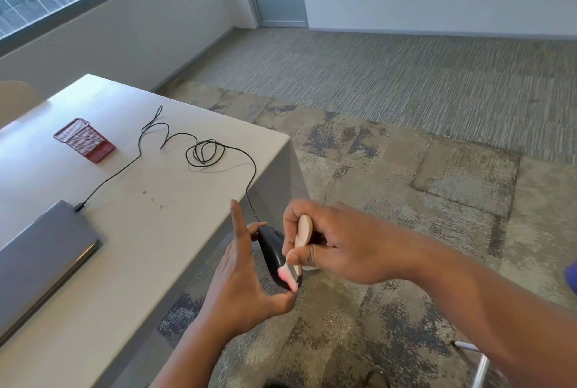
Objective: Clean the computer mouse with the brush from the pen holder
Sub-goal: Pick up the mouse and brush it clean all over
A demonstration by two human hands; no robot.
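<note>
Both forearms fill the lower part of the view, and the work is held in the air just past the table (150,231) edge, over the carpet. The mouse (271,250) is pinched end to end by the left hand (240,281): the thumb is set under its near end and a finger is pressed at the far end, where the cable (249,181) leaves it, while the forefinger is left pointing up. Its long axis is seen to run away from the person, tilted slightly leftward at the far end.

The brush (300,241) is gripped by the right hand (337,244), closed round the pale handle, and its pink bristles are laid against the near right flank of the mouse. The mouse thus lies just left of the brush hand, touching the bristles.

Strokes along the long axis are judged the natural next motion, and open room is available to the right and below. To the left the table edge is close, and the cable is draped over that edge, so little slack should be assumed. The red pen holder (84,141) stands well apart, far across the table, beyond a closed laptop (43,250).
</note>
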